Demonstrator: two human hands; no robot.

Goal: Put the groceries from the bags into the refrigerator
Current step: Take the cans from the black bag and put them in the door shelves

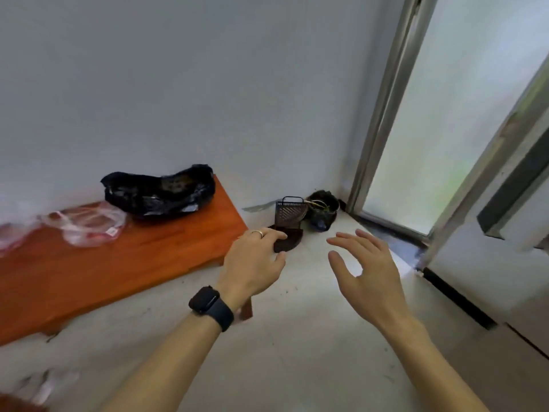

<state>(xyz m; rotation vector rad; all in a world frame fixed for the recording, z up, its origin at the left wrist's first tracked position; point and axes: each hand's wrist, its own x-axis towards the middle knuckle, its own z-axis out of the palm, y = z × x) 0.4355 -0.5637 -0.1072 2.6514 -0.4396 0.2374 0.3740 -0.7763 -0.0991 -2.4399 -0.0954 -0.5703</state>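
a plain pale wall [208, 84] fills the far side, evenly lit by soft daylight. on the right a tall frosted glass door [445, 129] in a grey metal frame [383, 114] glows white with a hint of green. the floor [297, 367] is pale, speckled with small dark marks. a low orange-brown wooden table [148, 263] stands on the left by the wall. in the far corner sit a dark slatted basket [289, 215] and a black bundle [322, 209], just beside each other.

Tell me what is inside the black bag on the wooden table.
The black bag gapes open, but only a dark, blurred interior shows; its folds cover whatever it holds.
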